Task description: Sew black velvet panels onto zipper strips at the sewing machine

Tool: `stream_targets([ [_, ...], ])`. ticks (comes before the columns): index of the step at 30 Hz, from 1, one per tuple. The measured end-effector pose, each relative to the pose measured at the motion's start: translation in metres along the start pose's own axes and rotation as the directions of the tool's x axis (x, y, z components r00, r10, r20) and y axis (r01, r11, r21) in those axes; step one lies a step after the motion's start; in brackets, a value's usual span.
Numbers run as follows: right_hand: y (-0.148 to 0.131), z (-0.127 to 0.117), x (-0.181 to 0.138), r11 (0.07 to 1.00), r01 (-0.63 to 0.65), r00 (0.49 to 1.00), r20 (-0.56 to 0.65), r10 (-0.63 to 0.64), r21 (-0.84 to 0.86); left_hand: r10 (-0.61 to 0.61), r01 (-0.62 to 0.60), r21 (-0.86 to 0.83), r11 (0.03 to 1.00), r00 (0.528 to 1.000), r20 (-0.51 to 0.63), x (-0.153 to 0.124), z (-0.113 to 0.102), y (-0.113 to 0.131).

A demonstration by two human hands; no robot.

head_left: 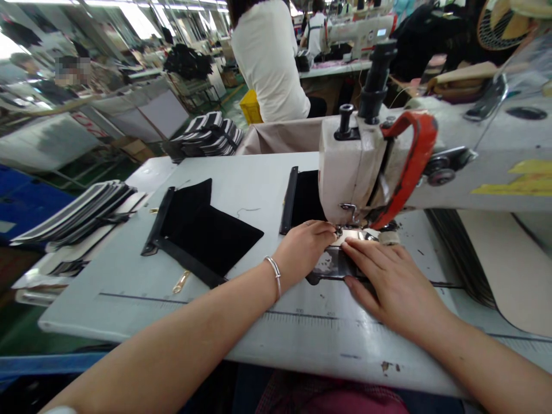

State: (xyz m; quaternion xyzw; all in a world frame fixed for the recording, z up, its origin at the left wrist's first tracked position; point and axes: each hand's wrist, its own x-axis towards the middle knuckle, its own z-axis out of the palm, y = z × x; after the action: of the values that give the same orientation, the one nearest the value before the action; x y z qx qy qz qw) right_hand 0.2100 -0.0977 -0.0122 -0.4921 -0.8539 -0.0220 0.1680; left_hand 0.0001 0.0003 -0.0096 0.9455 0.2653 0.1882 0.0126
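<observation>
My left hand (304,247), with a silver bracelet at the wrist, is at the sewing machine's (353,167) presser foot. Its fingers are pressed together, and what they hold, if anything, is hidden. Flat beside the foot lies my right hand (392,282), fingers stretched and thumb apart, over the metal machine bed (334,263). A black fabric piece with a dark edge strip (304,198) shows behind my left hand, partly hidden by the machine head. To the left, two overlapping black fabric pieces (207,227) with dark strips lie on the table; a gold zipper pull (181,282) sticks out.
The white table (276,339) carries a printed ruler. Stacks of striped panels (86,210) stand at its left, with another stack (211,135) farther back. Dark and beige panels (504,259) rest at the right. A person in white (269,63) sits beyond the table.
</observation>
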Motion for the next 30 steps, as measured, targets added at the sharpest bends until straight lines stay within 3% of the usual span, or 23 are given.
stream_targets([
  [5,0.0,0.001,0.002,1.0,-0.012,1.0,0.007,0.012,0.006,-0.022,0.023,0.003,1.0,0.999,-0.04,0.002,0.0,-0.001],
  [17,-0.006,0.0,0.001,0.999,-0.001,0.999,-0.038,0.002,0.032,-0.033,0.034,0.016,0.999,0.999,-0.019,-0.001,-0.001,0.001],
  [20,-0.011,-0.016,-0.009,0.998,0.048,0.998,-0.048,-0.046,0.044,-0.029,0.029,0.005,1.0,1.0,-0.004,-0.002,0.002,-0.002],
  [22,-0.008,-0.036,-0.022,0.998,0.044,0.992,-0.122,-0.039,0.042,-0.03,0.029,-0.012,0.999,0.999,-0.011,-0.003,0.003,-0.004],
  [24,0.005,-0.058,-0.039,0.998,-0.056,0.97,-0.236,0.052,-0.009,-0.027,0.027,-0.015,1.0,1.0,-0.01,-0.003,0.003,-0.005],
  [26,0.025,-0.074,-0.056,0.961,-0.248,0.933,-0.296,0.204,-0.12,-0.018,0.018,0.019,1.0,1.0,0.012,-0.003,0.0,-0.004],
  [28,0.048,-0.08,-0.071,0.864,-0.435,0.884,-0.304,0.356,-0.252,-0.006,0.0,0.096,0.995,0.998,0.061,-0.004,-0.007,-0.002],
  [30,0.067,-0.077,-0.083,0.817,-0.503,0.854,-0.311,0.418,-0.284,-0.012,-0.008,0.181,0.983,0.994,0.111,-0.008,-0.016,-0.001],
])
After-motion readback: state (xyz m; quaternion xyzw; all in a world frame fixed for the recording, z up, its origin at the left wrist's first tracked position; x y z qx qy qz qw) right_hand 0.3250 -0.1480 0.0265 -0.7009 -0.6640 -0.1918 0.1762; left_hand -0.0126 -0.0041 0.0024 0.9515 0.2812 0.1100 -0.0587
